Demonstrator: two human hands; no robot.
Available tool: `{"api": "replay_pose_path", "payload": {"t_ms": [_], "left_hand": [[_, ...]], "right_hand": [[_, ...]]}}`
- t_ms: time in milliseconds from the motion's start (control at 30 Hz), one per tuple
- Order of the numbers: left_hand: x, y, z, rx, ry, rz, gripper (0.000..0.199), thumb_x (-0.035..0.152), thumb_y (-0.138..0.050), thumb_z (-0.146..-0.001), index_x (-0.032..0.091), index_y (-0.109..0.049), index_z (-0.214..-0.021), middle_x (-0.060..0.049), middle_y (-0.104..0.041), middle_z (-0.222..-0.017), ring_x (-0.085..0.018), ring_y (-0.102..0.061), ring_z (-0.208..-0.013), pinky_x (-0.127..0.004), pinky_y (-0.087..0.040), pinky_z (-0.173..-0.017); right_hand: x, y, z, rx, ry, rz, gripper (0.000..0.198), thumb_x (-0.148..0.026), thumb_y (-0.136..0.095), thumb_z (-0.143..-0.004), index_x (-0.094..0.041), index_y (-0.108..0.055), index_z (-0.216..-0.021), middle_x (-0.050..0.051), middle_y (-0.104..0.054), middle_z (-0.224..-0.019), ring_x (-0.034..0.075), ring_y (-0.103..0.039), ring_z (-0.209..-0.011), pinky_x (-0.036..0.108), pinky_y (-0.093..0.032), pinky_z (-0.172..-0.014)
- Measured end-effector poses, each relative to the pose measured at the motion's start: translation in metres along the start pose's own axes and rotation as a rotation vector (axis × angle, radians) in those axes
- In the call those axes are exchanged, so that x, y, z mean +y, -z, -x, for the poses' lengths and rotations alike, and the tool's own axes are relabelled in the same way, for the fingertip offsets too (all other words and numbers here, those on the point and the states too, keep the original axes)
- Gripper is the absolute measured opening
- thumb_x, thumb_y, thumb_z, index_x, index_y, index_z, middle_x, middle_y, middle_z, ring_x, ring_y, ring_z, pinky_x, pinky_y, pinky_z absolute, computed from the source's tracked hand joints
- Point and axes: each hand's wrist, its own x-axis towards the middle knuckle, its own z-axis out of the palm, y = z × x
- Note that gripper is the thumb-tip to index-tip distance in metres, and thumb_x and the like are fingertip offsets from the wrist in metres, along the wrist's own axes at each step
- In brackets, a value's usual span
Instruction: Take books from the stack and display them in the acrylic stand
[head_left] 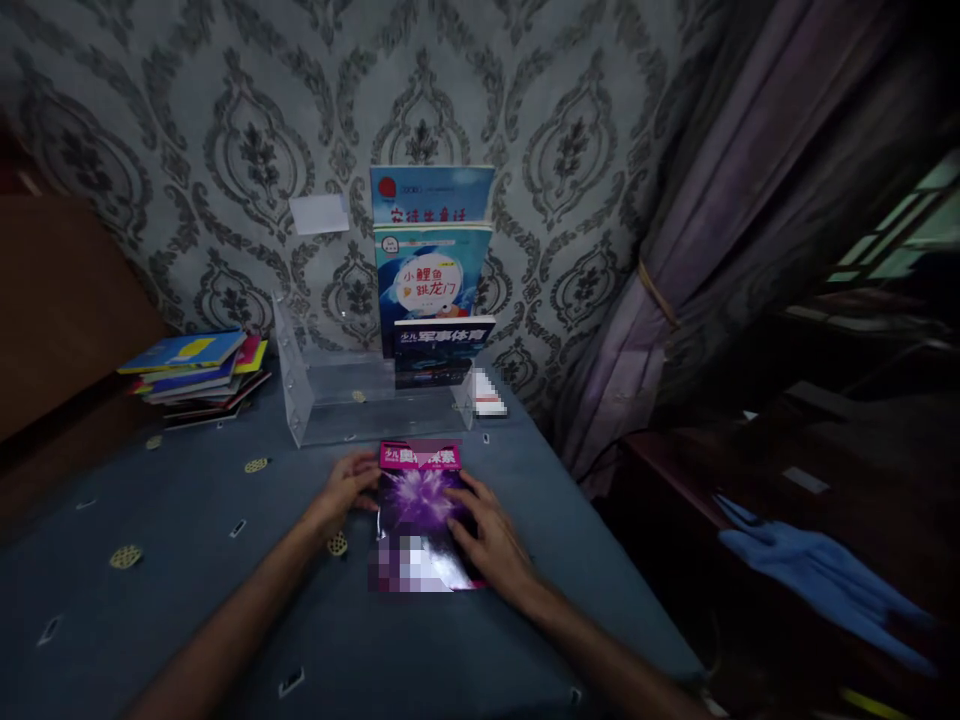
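A purple and black magazine (420,500) with a pink title band lies face up at the front of the clear book rack. My left hand (349,490) grips its left edge, fingers bent against the side. On the opposite side, my right hand (491,535) holds the right edge, with fingertips resting on the glossy cover. The clear rack (337,415) bears three upright books in its right part. A dark magazine (435,360) stands in front, a blue book (397,265) behind it, and another blue book (480,185) at the back.
A pile of books (195,365) lies on the blue tablecloth (187,560) at the left. Patterned wallpaper (255,150) rises behind the table. At the right hang tied curtains (630,330), and blue cloth (817,570) lies beyond the table's edge. A small white card (490,393) is beside the rack.
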Motion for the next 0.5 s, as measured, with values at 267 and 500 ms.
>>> {"api": "replay_pose_path", "payload": {"t_ms": [267,500], "left_hand": [[0.030,-0.016,0.019,-0.250,0.028,0.108,0.054,0.043,-0.087,-0.065,0.015,-0.066,-0.107,-0.001,-0.066,-0.079,-0.009,-0.059,-0.056,-0.016,-0.047,-0.042],[0.073,-0.032,0.012,-0.184,-0.177,0.018,0.059,0.048,-0.084,-0.064,0.016,-0.062,-0.109,-0.002,-0.067,-0.085,-0.010,-0.058,-0.060,-0.015,-0.045,-0.041]], "right_hand": [[0.017,0.011,-0.019,0.087,-0.216,-0.460,0.056,-0.037,-0.072,-0.072,-0.021,-0.063,-0.125,0.008,-0.071,-0.108,0.025,-0.068,-0.088,0.042,-0.056,-0.081],[-0.001,0.053,-0.055,-0.134,-0.107,-0.714,0.040,-0.054,-0.071,-0.078,-0.019,-0.063,-0.095,0.000,-0.063,-0.072,0.012,-0.053,-0.054,0.023,-0.039,-0.046]]}}
